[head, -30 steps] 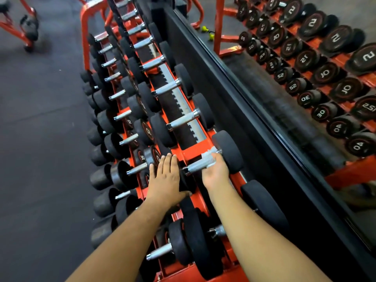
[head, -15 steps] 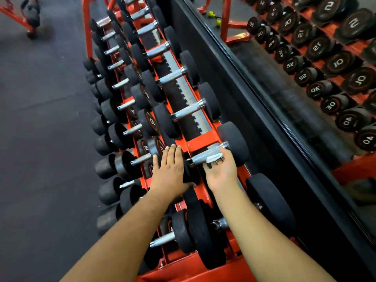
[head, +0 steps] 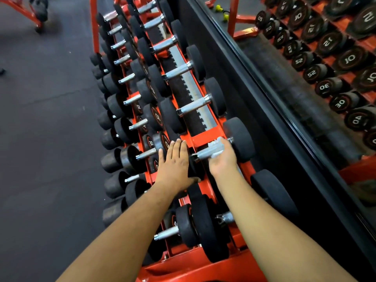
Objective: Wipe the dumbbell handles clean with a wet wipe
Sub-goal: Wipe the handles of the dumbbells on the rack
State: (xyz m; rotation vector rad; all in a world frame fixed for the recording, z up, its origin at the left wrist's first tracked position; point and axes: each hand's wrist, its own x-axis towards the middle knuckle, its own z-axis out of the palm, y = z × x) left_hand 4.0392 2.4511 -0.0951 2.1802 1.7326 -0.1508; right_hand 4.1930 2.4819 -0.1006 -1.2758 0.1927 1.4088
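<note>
A black dumbbell with a chrome handle (head: 203, 153) lies on the top tier of the red rack (head: 205, 137). My right hand (head: 222, 159) grips that handle near its right head (head: 240, 139), with a white wet wipe (head: 217, 146) wrapped between fingers and metal. My left hand (head: 175, 165) rests flat, fingers straight, on the dumbbell's left head (head: 194, 169). The part of the handle under my right hand is hidden.
Several more dumbbells (head: 193, 106) line the rack's tiers ahead and below. A nearer dumbbell (head: 203, 226) lies under my forearms. A mirror (head: 305, 78) runs along the right behind a black ledge. Dark rubber floor (head: 44, 139) spreads left.
My right hand with the wipe has slid along the handle toward the right head. My left hand stays flat on the left head. The view shifted slightly.
</note>
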